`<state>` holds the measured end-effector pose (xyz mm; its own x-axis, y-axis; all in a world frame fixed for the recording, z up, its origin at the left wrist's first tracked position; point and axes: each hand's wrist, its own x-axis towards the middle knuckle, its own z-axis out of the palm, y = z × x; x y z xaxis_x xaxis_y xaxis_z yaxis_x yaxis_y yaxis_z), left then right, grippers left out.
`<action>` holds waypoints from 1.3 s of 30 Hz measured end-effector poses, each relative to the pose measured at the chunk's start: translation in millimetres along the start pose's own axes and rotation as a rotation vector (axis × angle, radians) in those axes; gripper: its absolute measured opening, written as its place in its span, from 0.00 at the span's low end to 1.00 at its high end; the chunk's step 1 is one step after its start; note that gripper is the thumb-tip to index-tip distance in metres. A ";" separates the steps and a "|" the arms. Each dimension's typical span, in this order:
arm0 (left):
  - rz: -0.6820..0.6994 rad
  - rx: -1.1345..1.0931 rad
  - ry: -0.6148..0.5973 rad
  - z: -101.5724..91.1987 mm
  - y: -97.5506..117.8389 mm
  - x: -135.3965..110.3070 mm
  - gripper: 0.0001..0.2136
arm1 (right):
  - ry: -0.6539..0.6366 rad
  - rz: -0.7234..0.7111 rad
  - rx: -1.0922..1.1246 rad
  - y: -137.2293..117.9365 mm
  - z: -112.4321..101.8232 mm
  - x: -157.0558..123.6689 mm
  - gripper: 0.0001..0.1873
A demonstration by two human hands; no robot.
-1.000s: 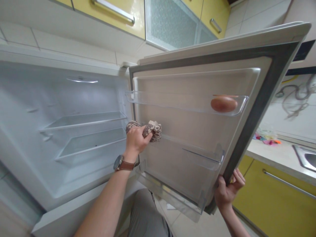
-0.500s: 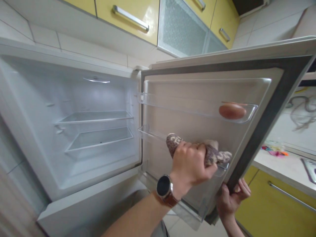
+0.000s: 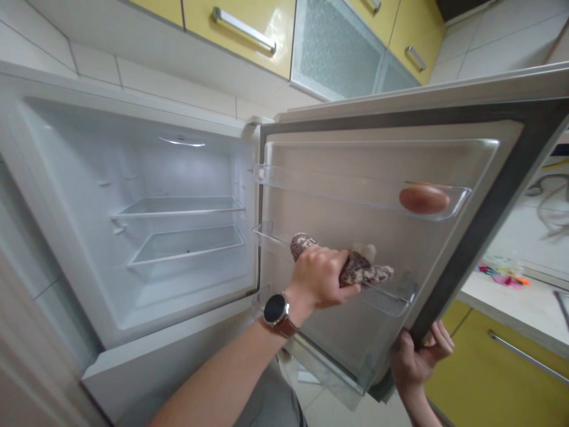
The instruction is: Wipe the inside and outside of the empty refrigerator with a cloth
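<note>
A brown-and-white patterned cloth [image 3: 360, 270] is bunched in my left hand [image 3: 317, 276], whose fingers are wrapped round it. The hand, with a watch on its wrist, is at the clear middle shelf [image 3: 391, 299] of the open fridge door [image 3: 338, 219]. Lower on the right, my right hand [image 3: 418, 362] grips the door's edge by the grey seal, thumb on the inner side and fingers round the outside. In the upper door shelf [image 3: 329, 190] lies a smooth reddish-brown oval thing [image 3: 424, 198], egg-like in shape.
The fridge compartment [image 3: 75, 237] on the left has glass shelves [image 3: 191, 243]. Yellow cabinets [image 3: 240, 53] hang above. Right of the door, a counter [image 3: 484, 290] bears small colourful items [image 3: 509, 279]. A clear bottom door shelf [image 3: 324, 367] juts out below my left hand.
My left hand has moved left along the middle door shelf with the cloth, uncovering the shelf's right end. My right hand keeps its hold on the door edge. The view has shifted slightly.
</note>
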<state>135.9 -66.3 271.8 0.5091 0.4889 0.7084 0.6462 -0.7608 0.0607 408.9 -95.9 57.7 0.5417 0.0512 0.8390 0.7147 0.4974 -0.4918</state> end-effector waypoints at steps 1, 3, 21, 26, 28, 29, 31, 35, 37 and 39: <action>-0.024 0.029 0.001 -2.0 -9.9 -1.7 0.18 | -0.003 0.000 -0.003 0.3 0.0 0.1 0.26; -0.073 0.089 0.009 -6.0 -33.9 -5.1 0.15 | -0.012 -0.006 -0.011 1.2 0.0 0.6 0.27; -0.313 0.192 0.147 -19.4 -138.9 -17.6 0.17 | -0.024 -0.021 -0.018 13.3 -0.8 0.0 0.27; -0.322 0.210 0.138 -18.6 -129.7 -15.2 0.17 | -0.032 -0.015 -0.007 20.2 0.0 1.2 0.27; -0.322 0.219 0.137 -17.8 -120.9 -13.7 0.16 | -0.020 -0.024 -0.003 17.6 1.3 2.2 0.27; -0.319 0.220 0.134 -17.4 -114.7 -12.8 0.16 | -0.014 -0.029 -0.005 15.6 2.0 2.6 0.27; -0.304 0.210 0.121 -16.7 -98.2 -10.3 0.14 | -0.010 -0.041 -0.009 11.3 2.7 2.9 0.26; -0.228 0.143 0.076 -13.8 -46.9 -4.1 0.13 | -0.003 -0.039 -0.010 4.3 1.8 1.6 0.27; -0.154 0.093 0.037 -10.4 -13.3 -1.4 0.14 | 0.007 -0.027 -0.005 1.5 0.7 0.4 0.27; -0.069 0.035 0.022 -5.2 20.6 0.8 0.17 | 0.020 -0.033 -0.005 -1.6 -0.3 -0.7 0.27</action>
<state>146.6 -83.9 277.3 0.4500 0.5300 0.7187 0.6992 -0.7098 0.0857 407.6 -97.0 57.8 0.5266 0.0172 0.8499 0.7344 0.4943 -0.4651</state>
